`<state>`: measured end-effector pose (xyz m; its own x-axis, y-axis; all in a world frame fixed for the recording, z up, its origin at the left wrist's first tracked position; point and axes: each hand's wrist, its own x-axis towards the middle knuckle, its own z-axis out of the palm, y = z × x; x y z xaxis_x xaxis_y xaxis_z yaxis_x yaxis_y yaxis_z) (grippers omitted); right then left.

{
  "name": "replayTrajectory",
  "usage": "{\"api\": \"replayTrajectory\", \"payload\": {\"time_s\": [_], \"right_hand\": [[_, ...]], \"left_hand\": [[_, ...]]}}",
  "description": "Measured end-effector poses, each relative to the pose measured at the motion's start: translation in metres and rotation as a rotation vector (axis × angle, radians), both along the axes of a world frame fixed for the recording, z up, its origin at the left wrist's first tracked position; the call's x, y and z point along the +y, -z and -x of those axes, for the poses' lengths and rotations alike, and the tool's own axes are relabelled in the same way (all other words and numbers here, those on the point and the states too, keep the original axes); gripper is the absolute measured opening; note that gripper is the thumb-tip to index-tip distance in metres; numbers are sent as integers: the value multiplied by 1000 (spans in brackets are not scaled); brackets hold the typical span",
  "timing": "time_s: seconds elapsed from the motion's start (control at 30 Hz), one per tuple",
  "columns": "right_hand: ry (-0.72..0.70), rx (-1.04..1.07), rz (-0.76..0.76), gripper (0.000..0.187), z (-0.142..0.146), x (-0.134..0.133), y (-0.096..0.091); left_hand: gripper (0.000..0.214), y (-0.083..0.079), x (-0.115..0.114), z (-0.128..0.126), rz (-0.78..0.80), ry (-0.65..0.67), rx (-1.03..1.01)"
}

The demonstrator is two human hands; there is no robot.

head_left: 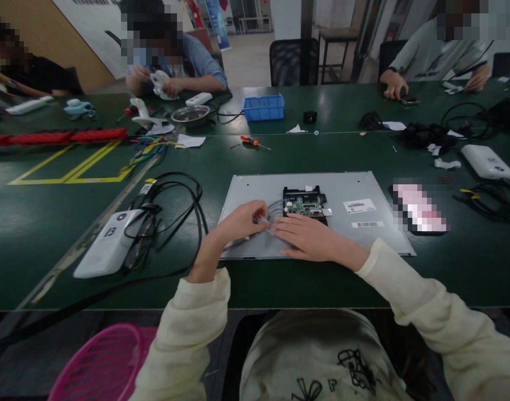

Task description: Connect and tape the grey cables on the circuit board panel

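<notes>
A flat grey metal panel [342, 184] lies on the green table in front of me. On its middle sits a black bracket [300, 193] with a green circuit board [302, 209]. Grey cables [275, 207] run from the board towards the left. My left hand [243, 221] is closed in a pinch on a small translucent strip [266, 223] over the panel's left half. My right hand [311, 236] lies stretched out over the panel just below the board, its fingertips at the strip's right end. The strip's exact kind is too small to tell.
A white power bank-like device [108, 245] with black cables [171, 186] lies left; a phone [422, 209] lies right. Further back are an orange screwdriver [252, 142], blue basket [263, 108] and metal bowl [190, 115]. Other people sit across. A pink basket [100, 362] stands below the table edge.
</notes>
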<state>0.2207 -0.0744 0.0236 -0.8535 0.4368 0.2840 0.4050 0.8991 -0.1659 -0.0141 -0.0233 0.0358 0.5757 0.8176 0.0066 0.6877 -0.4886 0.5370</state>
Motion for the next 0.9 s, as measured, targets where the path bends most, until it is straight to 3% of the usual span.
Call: {"api": "replayTrajectory", "payload": {"time_s": [0.53,0.9], "right_hand": [[1,-30,26,56,5,-8,-1],[11,-5,67,54,1,-12,-2]], "left_hand": [[16,7,12,24,-65,-34,69],[18,8,13,26,-81,-41,65]]}}
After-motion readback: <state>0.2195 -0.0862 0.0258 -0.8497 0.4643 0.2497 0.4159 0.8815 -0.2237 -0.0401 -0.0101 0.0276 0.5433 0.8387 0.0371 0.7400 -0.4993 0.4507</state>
